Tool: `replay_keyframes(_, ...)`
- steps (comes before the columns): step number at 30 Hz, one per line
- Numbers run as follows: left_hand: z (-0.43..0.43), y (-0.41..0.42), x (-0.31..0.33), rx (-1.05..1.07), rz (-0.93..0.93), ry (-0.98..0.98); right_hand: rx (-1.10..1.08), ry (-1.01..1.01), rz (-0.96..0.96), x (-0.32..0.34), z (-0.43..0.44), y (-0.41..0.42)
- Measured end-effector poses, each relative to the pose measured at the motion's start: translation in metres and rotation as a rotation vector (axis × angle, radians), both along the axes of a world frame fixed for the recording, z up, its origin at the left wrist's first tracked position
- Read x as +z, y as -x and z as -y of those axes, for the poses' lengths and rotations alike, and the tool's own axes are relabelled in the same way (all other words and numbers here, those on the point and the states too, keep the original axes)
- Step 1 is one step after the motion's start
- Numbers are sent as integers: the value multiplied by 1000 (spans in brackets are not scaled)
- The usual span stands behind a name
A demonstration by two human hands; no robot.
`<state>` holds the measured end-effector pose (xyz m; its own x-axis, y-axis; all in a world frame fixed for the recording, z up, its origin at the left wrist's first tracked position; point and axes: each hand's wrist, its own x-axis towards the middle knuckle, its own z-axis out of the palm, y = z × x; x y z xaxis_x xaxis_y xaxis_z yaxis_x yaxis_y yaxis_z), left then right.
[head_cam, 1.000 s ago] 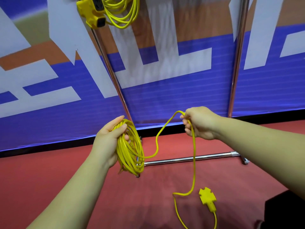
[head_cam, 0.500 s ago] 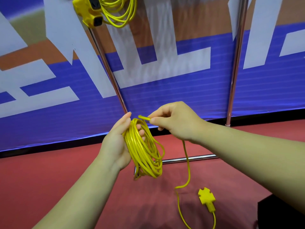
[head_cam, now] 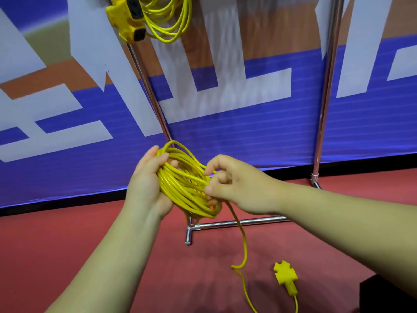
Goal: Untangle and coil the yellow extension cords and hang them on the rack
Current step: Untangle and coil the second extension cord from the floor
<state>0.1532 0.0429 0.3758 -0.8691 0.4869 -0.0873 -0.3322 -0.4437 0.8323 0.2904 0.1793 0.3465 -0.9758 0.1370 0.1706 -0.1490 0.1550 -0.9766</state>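
My left hand [head_cam: 146, 184] grips a coil of yellow extension cord [head_cam: 185, 186] at chest height, fingers curled over its top loops. My right hand [head_cam: 234, 188] is against the coil's right side and pinches the cord there. From under that hand a loose strand [head_cam: 242, 240] drops to the red floor and runs to a yellow multi-outlet socket end [head_cam: 285, 277] lying at the lower right. A second yellow cord, coiled [head_cam: 168, 16], hangs with its socket block [head_cam: 129, 16] high on the chrome rack [head_cam: 149, 91].
The rack's right upright [head_cam: 325, 93] and floor bar [head_cam: 239, 223] stand in front of a blue, white and orange banner [head_cam: 248, 136]. A dark object [head_cam: 388, 292] sits at the lower right corner. Red floor [head_cam: 56, 245] spreads to the left.
My right hand has come in from the right and laid a fresh loop onto the coil, then dropped to the coil's right side. The slack on the floor is shorter.
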Motion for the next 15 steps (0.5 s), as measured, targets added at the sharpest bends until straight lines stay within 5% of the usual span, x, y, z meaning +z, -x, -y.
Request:
replay_keyframes(9, 32, 30, 10, 152, 35, -137, 209, -267, 575, -92, -49, -15)
replay_keyframes(15, 45, 26, 9, -8, -107, -55, -191, 107, 652, -99, -60, -5)
